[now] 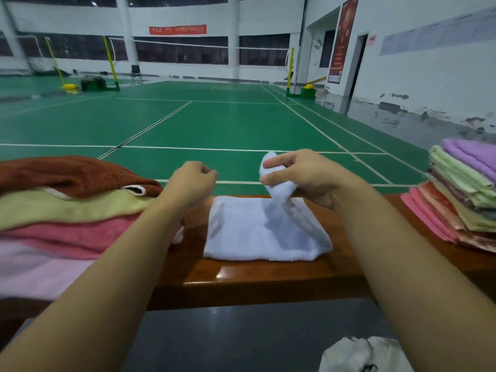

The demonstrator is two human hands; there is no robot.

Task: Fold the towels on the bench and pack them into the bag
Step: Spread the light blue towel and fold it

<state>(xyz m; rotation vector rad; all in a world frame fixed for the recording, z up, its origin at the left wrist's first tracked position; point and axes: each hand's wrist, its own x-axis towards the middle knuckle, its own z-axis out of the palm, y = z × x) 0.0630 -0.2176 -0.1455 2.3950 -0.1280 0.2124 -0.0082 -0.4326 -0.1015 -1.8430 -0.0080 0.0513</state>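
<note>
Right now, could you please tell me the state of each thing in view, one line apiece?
white towel: partly folded on the bench, one corner lifted
right hand: pinching that lifted corner
left hand: curled, holding nothing
left pile: loose, unfolded towels
right stack: folded towels
bag: on the floor, only partly in view

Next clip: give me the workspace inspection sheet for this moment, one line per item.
Surface: glossy wooden bench, bare at its near edge.
Job's things: white towel partly folded at centre; loose towel pile on the left; folded stack on the right; white bag on the floor below.
Clutter: nothing seen.
Grippers: right hand pinches the white towel's corner, lifted; left hand curled, holding nothing visible.
Cables: nothing seen.
Surroundings: green badminton court with nets.
</note>
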